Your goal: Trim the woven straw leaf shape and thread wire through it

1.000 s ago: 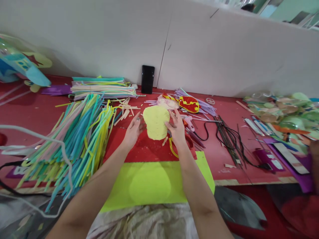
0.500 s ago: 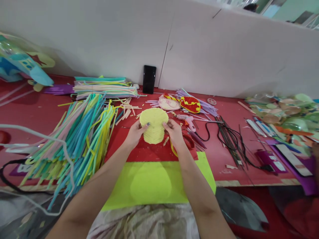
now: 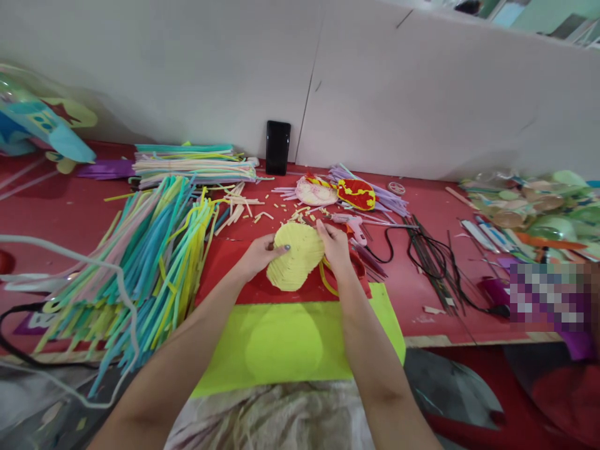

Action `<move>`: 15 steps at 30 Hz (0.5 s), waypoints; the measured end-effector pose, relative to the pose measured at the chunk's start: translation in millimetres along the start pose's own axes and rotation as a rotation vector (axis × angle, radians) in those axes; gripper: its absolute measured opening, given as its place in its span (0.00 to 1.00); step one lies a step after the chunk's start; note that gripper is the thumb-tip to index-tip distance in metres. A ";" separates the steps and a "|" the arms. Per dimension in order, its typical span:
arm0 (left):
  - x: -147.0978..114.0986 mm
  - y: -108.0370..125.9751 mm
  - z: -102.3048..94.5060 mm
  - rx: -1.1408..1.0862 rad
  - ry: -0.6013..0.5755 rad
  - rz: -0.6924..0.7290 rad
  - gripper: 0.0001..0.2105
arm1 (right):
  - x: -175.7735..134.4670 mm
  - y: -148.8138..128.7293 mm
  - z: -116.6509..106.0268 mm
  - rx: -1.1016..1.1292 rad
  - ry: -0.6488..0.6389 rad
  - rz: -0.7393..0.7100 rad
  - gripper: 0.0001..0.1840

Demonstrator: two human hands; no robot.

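Observation:
Both hands hold a pale yellow flat piece (image 3: 295, 259) with a ridged surface that looks like rows of fuzzy strips. It is tilted, its wide rounded end toward my right hand. My left hand (image 3: 262, 253) is closed on its left edge, with the thumb on the front face. On the upper right edge, my right hand (image 3: 334, 242) pinches it between thumb and fingers. Under the piece lies a red sheet (image 3: 220, 275), with a bright green sheet (image 3: 281, 344) nearer to me. A yellow loop (image 3: 327, 280) shows beside my right wrist, partly hidden.
Pipe cleaners (image 3: 154, 250) lie bundled at left. A pink glue gun (image 3: 354, 228) and a red-and-yellow decorated piece (image 3: 356, 194) lie beyond my right hand. A black phone (image 3: 278, 148) leans against the wall. Dark rods (image 3: 429, 262) and a cable lie at right.
The yellow piece has turned so its narrow end points down and left, and has come slightly closer to me. Small cut bits behind it now show. My right hand has shifted up its edge.

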State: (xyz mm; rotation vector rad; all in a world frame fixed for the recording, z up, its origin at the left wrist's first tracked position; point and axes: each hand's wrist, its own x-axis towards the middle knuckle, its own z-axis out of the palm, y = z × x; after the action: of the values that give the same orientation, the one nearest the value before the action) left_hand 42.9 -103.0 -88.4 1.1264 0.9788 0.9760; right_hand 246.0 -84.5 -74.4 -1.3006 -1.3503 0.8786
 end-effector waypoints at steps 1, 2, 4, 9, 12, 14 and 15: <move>0.4 -0.1 -0.3 0.006 0.009 0.005 0.20 | 0.3 -0.3 0.0 0.016 0.012 -0.004 0.22; 0.8 0.0 -0.5 0.012 0.016 0.012 0.19 | 0.5 -0.8 0.2 0.037 0.007 -0.011 0.22; 1.3 1.0 -0.5 0.018 0.022 0.024 0.19 | 0.7 -1.5 1.0 0.064 -0.060 -0.021 0.21; 0.1 5.2 2.5 -0.178 0.092 -0.028 0.21 | 0.7 0.6 3.3 0.076 0.022 -0.007 0.20; -1.2 5.8 3.1 -0.251 0.074 -0.082 0.21 | 1.1 0.3 3.2 0.077 0.155 -0.009 0.22; -1.3 5.5 2.6 -0.240 0.082 -0.065 0.20 | 1.7 -0.6 2.2 0.146 0.153 0.009 0.25; -0.9 5.4 2.1 -0.241 0.098 -0.043 0.19 | 2.1 -0.9 1.5 0.208 0.123 0.035 0.27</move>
State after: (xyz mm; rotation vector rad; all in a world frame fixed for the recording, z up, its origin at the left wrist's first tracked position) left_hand 44.0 -103.7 -82.7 0.8603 0.9319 1.0907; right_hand 244.6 -82.3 -73.5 -1.1991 -1.1127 0.9220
